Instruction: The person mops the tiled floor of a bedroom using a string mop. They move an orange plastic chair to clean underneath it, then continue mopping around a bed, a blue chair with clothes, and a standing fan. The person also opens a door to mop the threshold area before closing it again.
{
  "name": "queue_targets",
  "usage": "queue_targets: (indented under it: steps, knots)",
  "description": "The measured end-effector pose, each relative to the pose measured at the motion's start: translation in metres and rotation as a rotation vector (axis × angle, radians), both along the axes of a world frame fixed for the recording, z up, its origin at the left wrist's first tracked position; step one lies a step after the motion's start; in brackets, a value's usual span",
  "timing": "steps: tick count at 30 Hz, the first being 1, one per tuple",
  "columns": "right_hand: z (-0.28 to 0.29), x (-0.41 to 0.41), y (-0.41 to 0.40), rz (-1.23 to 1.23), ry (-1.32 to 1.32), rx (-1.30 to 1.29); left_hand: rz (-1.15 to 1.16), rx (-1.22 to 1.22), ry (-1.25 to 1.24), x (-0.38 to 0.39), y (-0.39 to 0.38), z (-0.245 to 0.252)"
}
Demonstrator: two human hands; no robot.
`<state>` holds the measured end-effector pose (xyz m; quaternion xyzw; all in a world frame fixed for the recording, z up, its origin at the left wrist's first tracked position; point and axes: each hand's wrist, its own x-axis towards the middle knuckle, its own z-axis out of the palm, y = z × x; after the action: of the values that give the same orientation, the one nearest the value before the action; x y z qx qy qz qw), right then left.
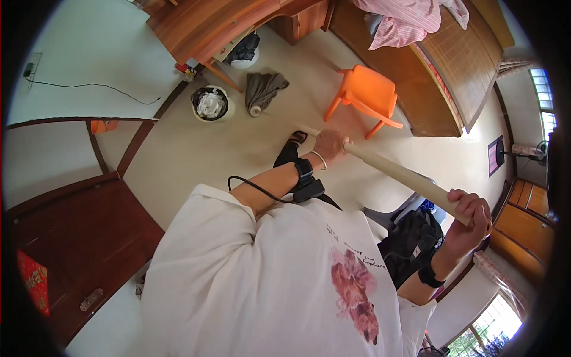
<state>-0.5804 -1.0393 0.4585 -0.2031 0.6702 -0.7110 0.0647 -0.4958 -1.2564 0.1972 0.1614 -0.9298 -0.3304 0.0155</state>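
Observation:
My left hand (330, 147) is closed around the lower part of a long pale mop handle (401, 175). Near the handle's upper end, at the right, my right hand (473, 218) grips it with bent fingers. The handle slants down and away to a grey mop head (265, 91), which lies spread on the floor beyond my sandalled foot (298, 137). A bin with a black liner and crumpled white paper (212, 105) stands just left of the mop head.
An orange plastic chair (368, 98) stands before a wooden bed (401, 85). A wooden desk (214, 26) has a second lined bin (244, 56) beneath it. Behind me at the right, a black bag (412, 241) rests on a grey chair (379, 218). A dark red door (89, 232) is at the left.

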Motion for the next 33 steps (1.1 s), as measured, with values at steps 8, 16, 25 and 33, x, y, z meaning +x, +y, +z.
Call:
queue_targets:
  steps: [8,16,25,33]
  knots:
    - [0.015,0.012,0.003,0.023,0.02,-0.281,-0.197,-0.006,0.265,-0.017,-0.045,0.032]
    - [-0.105,0.036,0.034,-0.189,-0.195,-0.127,-0.479,-0.13,-0.17,-0.025,-0.078,-0.033]
    - [-0.218,0.068,-0.027,-0.346,-0.71,-0.233,-0.657,-0.096,-0.42,-0.03,-0.144,-0.156]
    - [-0.26,0.137,0.019,-0.533,-0.951,-0.378,-0.897,-0.241,-0.749,0.001,-0.085,-0.183]
